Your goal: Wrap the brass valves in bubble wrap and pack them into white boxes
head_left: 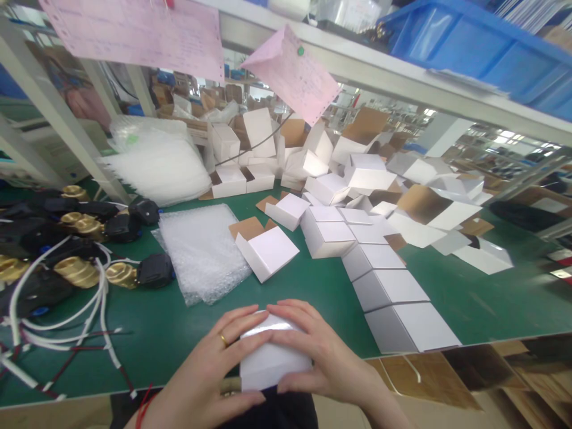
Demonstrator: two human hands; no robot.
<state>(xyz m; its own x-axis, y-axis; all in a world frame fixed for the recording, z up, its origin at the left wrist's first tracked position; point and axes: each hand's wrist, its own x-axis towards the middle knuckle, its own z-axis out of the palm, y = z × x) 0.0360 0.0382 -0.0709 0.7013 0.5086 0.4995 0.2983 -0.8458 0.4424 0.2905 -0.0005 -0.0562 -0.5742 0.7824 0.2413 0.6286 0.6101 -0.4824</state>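
Between my two hands is a small white cardboard box (272, 360), held at the table's front edge. My left hand (218, 357), with a ring and a red string at the wrist, wraps its left side. Around its right side and over its top curve the fingers of my right hand (308, 351). The fingertips of both hands nearly meet on the box's far edge. Just beyond lies an open white box (268, 250) with brown inner flaps. Left of it is a stack of bubble-wrap sheets (203, 247). A row of closed white boxes (402, 286) stands to the right.
Brass valves (77, 272) with black actuators (154, 270) and white cables (105, 292) cover the left side. Foam pouches (156, 158) and a heap of open boxes (366, 173) fill the back. Overhead, a shelf carries a blue bin (473, 50) and pink papers (295, 74).
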